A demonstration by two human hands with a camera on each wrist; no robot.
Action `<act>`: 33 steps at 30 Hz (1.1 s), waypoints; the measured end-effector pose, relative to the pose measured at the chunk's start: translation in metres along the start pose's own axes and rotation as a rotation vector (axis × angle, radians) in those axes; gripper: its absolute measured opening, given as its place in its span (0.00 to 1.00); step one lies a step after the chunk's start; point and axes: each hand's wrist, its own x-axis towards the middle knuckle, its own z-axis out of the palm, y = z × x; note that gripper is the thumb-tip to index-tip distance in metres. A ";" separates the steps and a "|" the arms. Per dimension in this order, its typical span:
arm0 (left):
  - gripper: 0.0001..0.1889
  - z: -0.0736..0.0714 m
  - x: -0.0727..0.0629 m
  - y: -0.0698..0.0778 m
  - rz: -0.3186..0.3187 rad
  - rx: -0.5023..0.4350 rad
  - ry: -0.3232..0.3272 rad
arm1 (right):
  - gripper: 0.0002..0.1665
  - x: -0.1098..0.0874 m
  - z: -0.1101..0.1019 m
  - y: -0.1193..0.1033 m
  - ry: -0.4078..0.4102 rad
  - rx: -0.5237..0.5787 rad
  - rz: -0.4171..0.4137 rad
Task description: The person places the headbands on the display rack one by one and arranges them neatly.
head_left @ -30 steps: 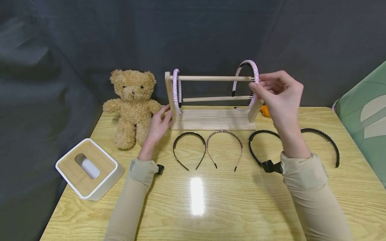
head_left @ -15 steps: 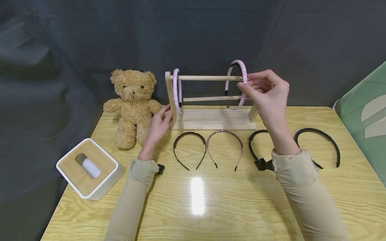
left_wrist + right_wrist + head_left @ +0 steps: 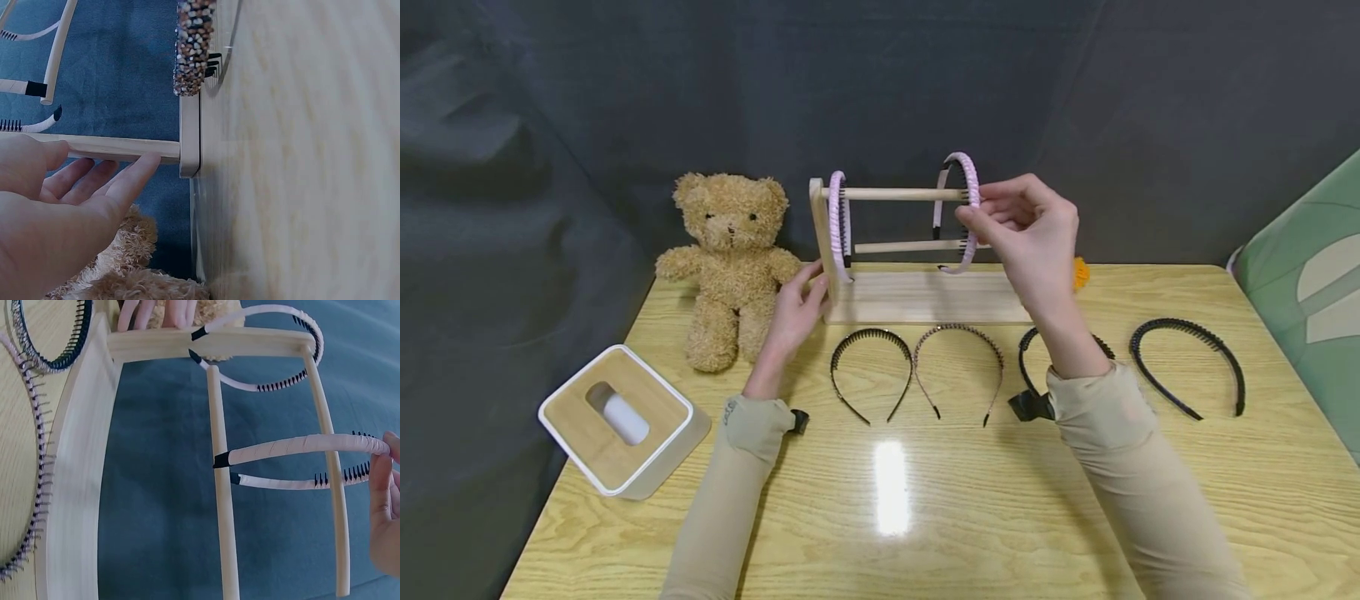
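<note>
A pale wooden headband rack (image 3: pixel 917 298) stands toward the back of the table, with two horizontal rods. My left hand (image 3: pixel 797 307) holds its left upright (image 3: pixel 125 147), thumb on one side and fingers on the other. With thumb and fingertips, my right hand (image 3: pixel 1033 233) pinches a lilac wrapped headband (image 3: pixel 972 183) at its curved part. That band passes around the upper rod (image 3: pixel 895 194), its inner teeth beside the wood; in the right wrist view its black tips lie by the lower rod (image 3: pixel 220 425). A matching lilac headband (image 3: pixel 836 221) hangs against the left upright.
A teddy bear (image 3: pixel 730 275) sits left of the rack, and a white tissue box (image 3: pixel 673 454) stands nearer on the left. Several headbands lie in front, among them a pink beaded one (image 3: pixel 958 327) and a black one (image 3: pixel 1187 323). Something orange and fuzzy (image 3: pixel 1081 272) sits behind my right hand.
My right hand has slid the lilac headband leftward along the upper rod, from near its right end toward the middle. My left hand stays on the upright.
</note>
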 end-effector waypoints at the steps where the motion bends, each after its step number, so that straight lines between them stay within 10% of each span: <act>1: 0.24 0.000 0.000 0.000 0.001 -0.002 -0.002 | 0.12 0.000 0.002 0.000 -0.004 0.003 0.007; 33: 0.24 0.000 -0.001 0.001 -0.003 -0.032 0.011 | 0.12 0.000 0.064 0.015 -0.080 0.011 -0.024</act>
